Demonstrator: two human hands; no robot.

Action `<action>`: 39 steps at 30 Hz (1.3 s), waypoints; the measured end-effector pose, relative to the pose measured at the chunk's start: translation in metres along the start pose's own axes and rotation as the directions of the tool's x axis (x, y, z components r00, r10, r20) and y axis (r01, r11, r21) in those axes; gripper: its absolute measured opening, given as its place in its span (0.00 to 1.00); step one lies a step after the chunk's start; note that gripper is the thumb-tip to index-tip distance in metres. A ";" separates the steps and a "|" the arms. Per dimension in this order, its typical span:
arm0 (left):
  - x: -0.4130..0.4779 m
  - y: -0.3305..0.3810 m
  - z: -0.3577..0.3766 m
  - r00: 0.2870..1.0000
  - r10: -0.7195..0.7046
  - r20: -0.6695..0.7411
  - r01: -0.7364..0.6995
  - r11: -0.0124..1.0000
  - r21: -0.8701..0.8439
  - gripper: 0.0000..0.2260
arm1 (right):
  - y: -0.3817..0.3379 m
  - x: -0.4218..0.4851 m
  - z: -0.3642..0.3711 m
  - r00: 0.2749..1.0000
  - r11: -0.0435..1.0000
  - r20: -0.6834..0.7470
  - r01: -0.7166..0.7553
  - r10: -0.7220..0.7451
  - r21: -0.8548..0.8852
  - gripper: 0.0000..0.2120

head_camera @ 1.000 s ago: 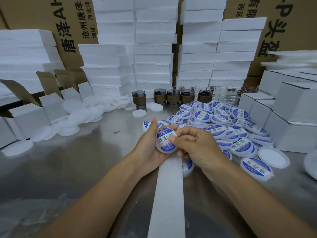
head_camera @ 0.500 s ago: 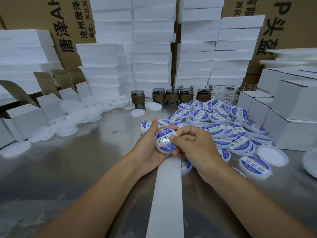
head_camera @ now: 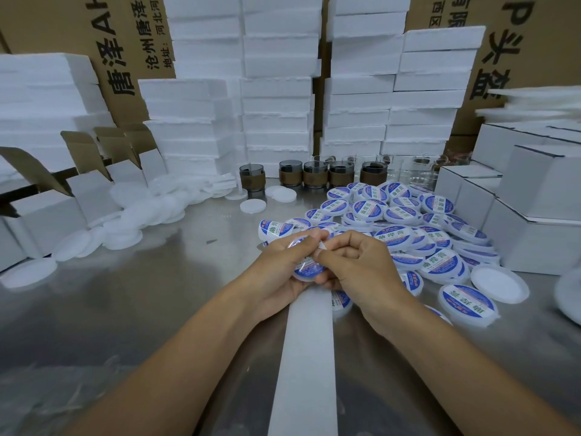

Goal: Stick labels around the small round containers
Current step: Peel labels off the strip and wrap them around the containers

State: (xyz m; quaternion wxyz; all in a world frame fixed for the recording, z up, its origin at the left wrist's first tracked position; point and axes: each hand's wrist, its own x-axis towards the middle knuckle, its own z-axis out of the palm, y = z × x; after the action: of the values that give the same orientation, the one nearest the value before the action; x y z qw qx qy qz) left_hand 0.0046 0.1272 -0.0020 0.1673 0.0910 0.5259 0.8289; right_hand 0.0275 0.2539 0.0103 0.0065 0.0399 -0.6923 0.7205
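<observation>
Steel table point(head_camera: 151, 297) work: holding small round container point(head_camera: 309, 267) in curled left hand point(head_camera: 278, 262), pinching label tab point(head_camera: 321, 245) with right hand point(head_camera: 361, 265) at upper rim, just right of that grip.

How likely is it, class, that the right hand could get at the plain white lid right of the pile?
Probably yes: the lid lies uncovered beside the pile, the way free, though the right hand pinches the held container.

Foam slab stacks point(head_camera: 276, 99) behind sleeved glass cups point(head_camera: 315, 178); white boxes point(head_camera: 534, 196) right; white discs point(head_camera: 132, 225) left.
</observation>
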 end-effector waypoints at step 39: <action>-0.005 0.007 0.015 0.984 0.176 -0.016 -0.177 0.975 -0.133 0.11 | -0.006 0.004 -0.005 0.995 0.987 -0.032 0.085 -0.090 -0.136 0.09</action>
State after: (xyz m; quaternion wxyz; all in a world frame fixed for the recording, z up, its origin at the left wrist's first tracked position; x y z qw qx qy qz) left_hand 0.0127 0.1350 0.0108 0.0976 0.1241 0.4594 0.8741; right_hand 0.0234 0.2590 0.0159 0.0539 0.0559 -0.7365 0.6719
